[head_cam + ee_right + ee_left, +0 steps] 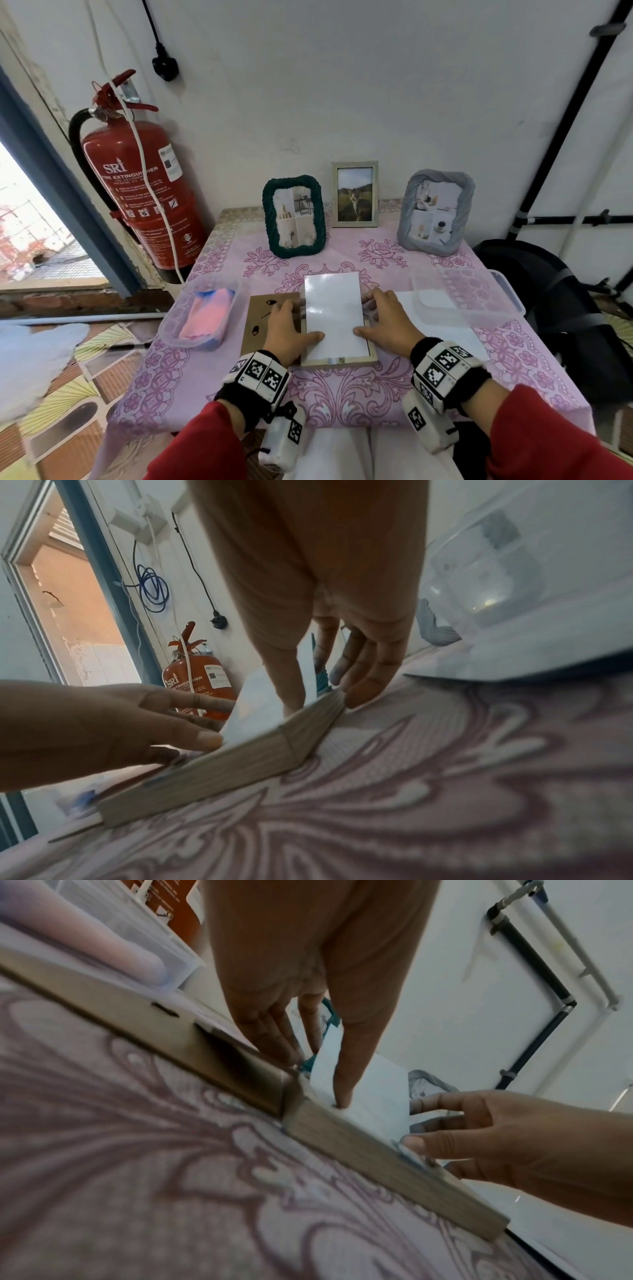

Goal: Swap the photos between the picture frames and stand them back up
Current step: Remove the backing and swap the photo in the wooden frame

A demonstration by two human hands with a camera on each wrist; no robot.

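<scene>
We're working at 6 o'clock on the tabletop (342, 394), where a pale wooden frame (339, 361) is lying face down with its back open. A white photo (334, 315), blank side up, is sitting over the opening, far edge tilted up and overhanging the frame toward 12 o'clock.

Left hand (287, 329): fingers nearly straight, thumb pressing flat on the photo's near-left corner, other fingers along the frame's left rail. Right hand (385, 322): mirrored, thumb on the near-right part, fingers spread past the right edge. We're reading both as pressing, not pinching; neither is curled round anything.

The brown backing board (267, 322) is lying just at 9 o'clock of the frame, partly under the left hand.

Handling, as we're judging it:
- Photo looks thin, glossy, light. It's probably bending easily and sliding under flat fingers, so we're guiding it by the edges and keeping pads off the middle to avoid smudges or a crease.
- Frame looks rigid and light. It's likely skating on the cloth, so we're bracing the side rails while seating the photo.
- Whether glass is in the frame, we can't tell; treating it as fragile.
- Backing board looks stiff, best lifted by an edge.

Three frames are standing at 12 o'clock: a green rope frame (294, 216), a slim cat-photo frame (355, 194), a grey frame (435, 212). We can't tell which is the swap partner.
</scene>
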